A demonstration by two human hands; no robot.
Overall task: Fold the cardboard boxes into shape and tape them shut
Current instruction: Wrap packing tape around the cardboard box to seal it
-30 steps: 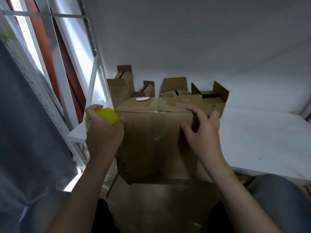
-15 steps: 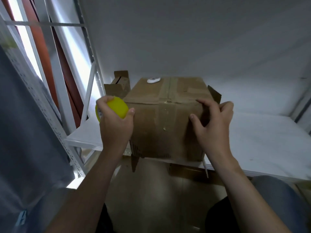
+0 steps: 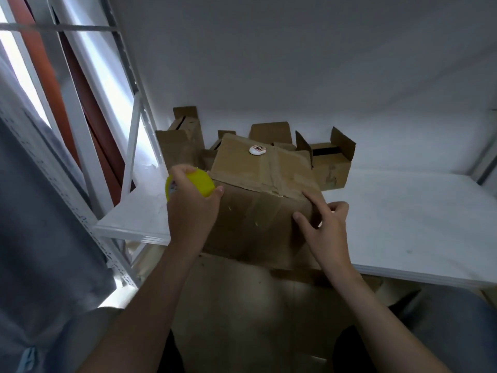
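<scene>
At the shelf's (image 3: 403,224) front edge, left hand (image 3: 192,211) grips the tape roll (image 3: 203,181); right hand (image 3: 326,232), fingers spread, seemingly touches the box (image 3: 255,219).

Bare forearms (image 3: 150,305) (greyish trousers (image 3: 454,329), seemingly).

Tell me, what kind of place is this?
Likely a storeroom or packing corner: a white metal shelf, small open cardboard boxes lined up at its back, and a left hand holding a yellow tape roll beside a bigger box.
</scene>
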